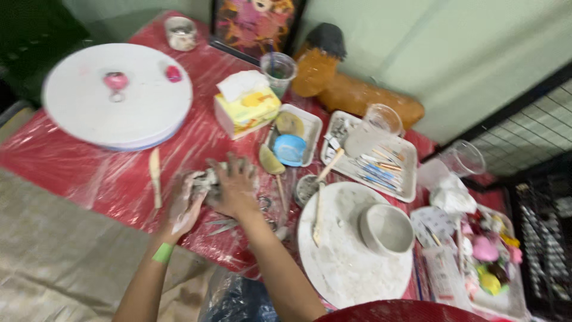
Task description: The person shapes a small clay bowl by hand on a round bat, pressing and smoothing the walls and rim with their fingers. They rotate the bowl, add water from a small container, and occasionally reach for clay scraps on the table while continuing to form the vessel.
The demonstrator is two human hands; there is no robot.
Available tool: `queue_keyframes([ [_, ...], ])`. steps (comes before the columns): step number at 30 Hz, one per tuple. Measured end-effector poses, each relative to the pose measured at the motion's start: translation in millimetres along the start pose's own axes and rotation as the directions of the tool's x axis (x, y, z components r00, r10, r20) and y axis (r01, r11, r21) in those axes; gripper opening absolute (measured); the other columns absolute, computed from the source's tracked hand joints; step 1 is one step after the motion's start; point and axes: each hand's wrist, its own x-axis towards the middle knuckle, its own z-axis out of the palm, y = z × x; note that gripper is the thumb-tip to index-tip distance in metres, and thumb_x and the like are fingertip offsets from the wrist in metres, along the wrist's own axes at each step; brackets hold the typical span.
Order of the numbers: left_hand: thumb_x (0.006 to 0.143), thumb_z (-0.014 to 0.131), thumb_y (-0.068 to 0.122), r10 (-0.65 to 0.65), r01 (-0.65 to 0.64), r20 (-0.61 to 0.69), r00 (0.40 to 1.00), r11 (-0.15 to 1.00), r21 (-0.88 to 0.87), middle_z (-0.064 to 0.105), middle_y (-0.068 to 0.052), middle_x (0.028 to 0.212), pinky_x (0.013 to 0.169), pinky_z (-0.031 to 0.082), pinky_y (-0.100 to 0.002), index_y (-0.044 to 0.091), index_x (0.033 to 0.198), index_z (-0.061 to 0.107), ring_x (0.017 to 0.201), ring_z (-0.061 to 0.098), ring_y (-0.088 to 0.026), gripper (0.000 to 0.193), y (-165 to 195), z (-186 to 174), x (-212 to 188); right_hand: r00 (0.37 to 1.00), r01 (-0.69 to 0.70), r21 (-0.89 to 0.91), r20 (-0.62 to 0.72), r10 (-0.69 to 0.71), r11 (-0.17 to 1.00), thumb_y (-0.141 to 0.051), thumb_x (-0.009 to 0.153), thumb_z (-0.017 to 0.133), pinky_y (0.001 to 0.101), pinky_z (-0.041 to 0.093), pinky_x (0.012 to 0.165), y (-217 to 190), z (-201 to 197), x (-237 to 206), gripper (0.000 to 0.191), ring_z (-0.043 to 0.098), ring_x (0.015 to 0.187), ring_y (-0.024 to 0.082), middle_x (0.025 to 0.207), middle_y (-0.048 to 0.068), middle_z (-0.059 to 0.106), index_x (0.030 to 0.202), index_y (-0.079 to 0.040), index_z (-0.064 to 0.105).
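Fingers (238,173) of your right hand (235,189) spread over a grey clay lump (208,179), your left hand (186,206) cupping its near side, on the red plastic-covered table (101,173). Just right: clay bowl (387,229) on a round board (345,262); beyond: tissue box (247,107), large white disc (119,95)

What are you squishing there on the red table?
A person's left hand and right hand press together on a grey lump of clay over the red plastic-covered table. Both hands are smeared with clay. To the right, a grey clay bowl sits on a round board.
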Motion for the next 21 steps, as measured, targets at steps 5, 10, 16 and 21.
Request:
queue_keyframes([
  [5, 0.091, 0.066, 0.008, -0.007, 0.006, 0.04, 0.999, 0.999, 0.032, 0.055, -0.025, 0.115, 0.096, 0.044, -0.054, -0.003, 0.125, 0.051, 0.108, 0.056, -0.043, 0.038, -6, -3, -2, 1.0, -0.006, -0.045, -0.028, 0.005, 0.999, -0.047, 0.069, 0.08, 0.0793, 0.015, 0.113, -19, 7, 9, 0.091, 0.035, 0.143, 0.048, 0.148, 0.028, 0.044, 0.148, -0.02, 0.043],
  [10, 0.101, 0.06, 0.008, -0.097, 0.101, 0.074, 0.992, 0.994, -0.045, 0.054, -0.025, 0.111, 0.092, 0.044, -0.051, -0.007, 0.124, 0.05, 0.101, 0.055, -0.04, 0.029, -18, -8, -3, 0.994, -0.04, -0.037, -0.103, 0.036, 0.999, -0.035, 0.091, 0.064, 0.0791, 0.026, 0.111, -31, 25, 14, 0.056, 0.048, 0.139, 0.042, 0.139, 0.023, 0.055, 0.141, -0.015, 0.051],
  [16, 0.103, 0.061, 0.012, -0.135, 0.105, 0.185, 0.974, 0.981, 0.164, 0.058, -0.025, 0.117, 0.098, 0.048, -0.047, -0.005, 0.134, 0.052, 0.11, 0.059, -0.036, 0.036, -10, -27, 8, 0.994, -0.039, -0.013, -0.104, 0.038, 0.999, -0.034, 0.084, 0.064, 0.0772, 0.02, 0.113, -45, 7, 25, 0.066, 0.033, 0.141, 0.052, 0.154, 0.031, 0.034, 0.144, -0.016, 0.044],
  [21, 0.111, 0.051, 0.02, 0.026, -0.043, -0.098, 0.995, 0.984, -0.175, 0.042, -0.032, 0.147, 0.115, 0.041, -0.051, -0.012, 0.153, 0.034, 0.139, 0.048, -0.042, 0.055, 49, -31, 13, 0.987, 0.156, 0.12, -0.066, -0.149, 0.98, -0.048, 0.083, 0.069, 0.0641, 0.025, 0.121, -12, -64, -38, 0.079, 0.046, 0.146, 0.033, 0.157, 0.016, 0.047, 0.151, -0.018, 0.044],
])
